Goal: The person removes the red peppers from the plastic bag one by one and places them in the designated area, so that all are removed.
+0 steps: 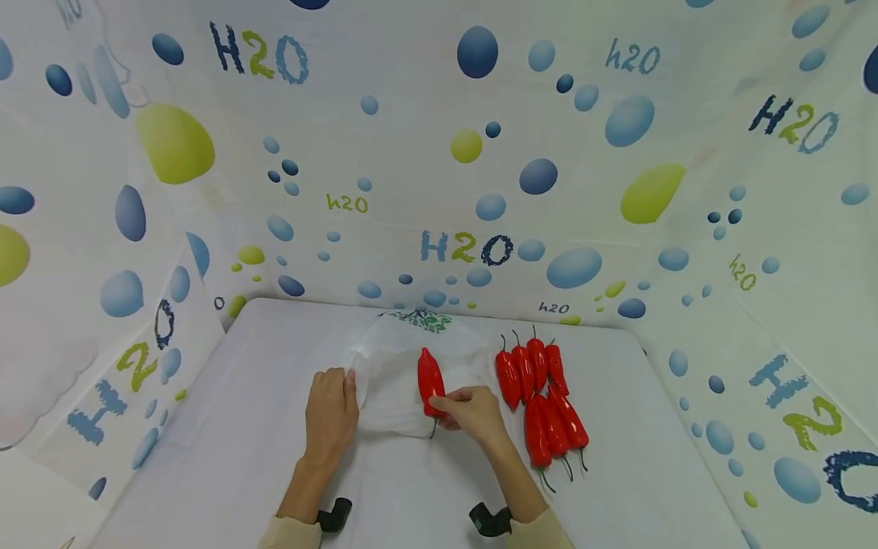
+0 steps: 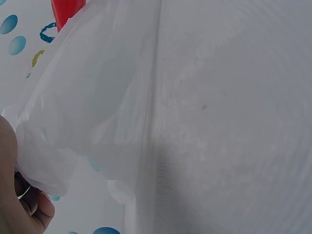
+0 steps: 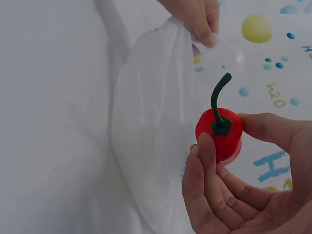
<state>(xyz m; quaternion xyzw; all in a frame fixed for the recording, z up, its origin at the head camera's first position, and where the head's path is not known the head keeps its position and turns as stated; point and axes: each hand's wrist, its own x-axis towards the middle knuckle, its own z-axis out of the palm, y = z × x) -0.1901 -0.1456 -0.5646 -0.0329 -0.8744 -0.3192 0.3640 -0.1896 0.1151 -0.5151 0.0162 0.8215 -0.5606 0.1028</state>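
My right hand pinches a red pepper near its stem end, between thumb and fingers. The pepper's tip points away from me, over a thin white plastic bag with a green leafy print at its far end. In the right wrist view the pepper's curved green stem faces the camera. My left hand grips the bag's left edge, thumb and fingers closed on the film. The left wrist view shows the bag lifted off the table, with its edge spread.
Several more red peppers lie in two rows on the table, right of the bag. The white tabletop extends on both sides. A curtain printed with drops and H2O lettering surrounds the table. Dark wrist cameras sit at both forearms.
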